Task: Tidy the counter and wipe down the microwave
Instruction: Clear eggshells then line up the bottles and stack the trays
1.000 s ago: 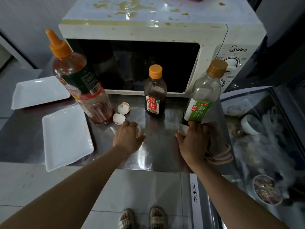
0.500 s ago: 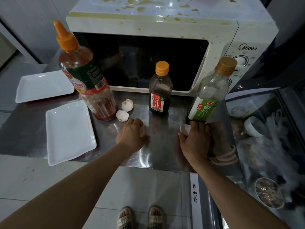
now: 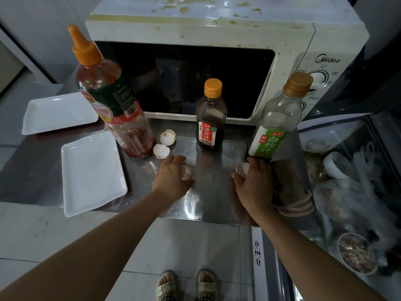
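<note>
Early days: left hand [image 3: 172,178] grasping an eggshell piece [image 3: 188,171], right hand [image 3: 255,185] clutching another shell [image 3: 242,169], two shells [image 3: 165,144] loose, microwave [image 3: 217,20] top spattered, unwiped.

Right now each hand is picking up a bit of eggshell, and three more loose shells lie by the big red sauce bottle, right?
Nearly. The head view shows only two loose eggshell halves beside the red sauce bottle, not three. The rest stands: the left hand and the right hand each hold a piece of eggshell on the steel counter.
</note>
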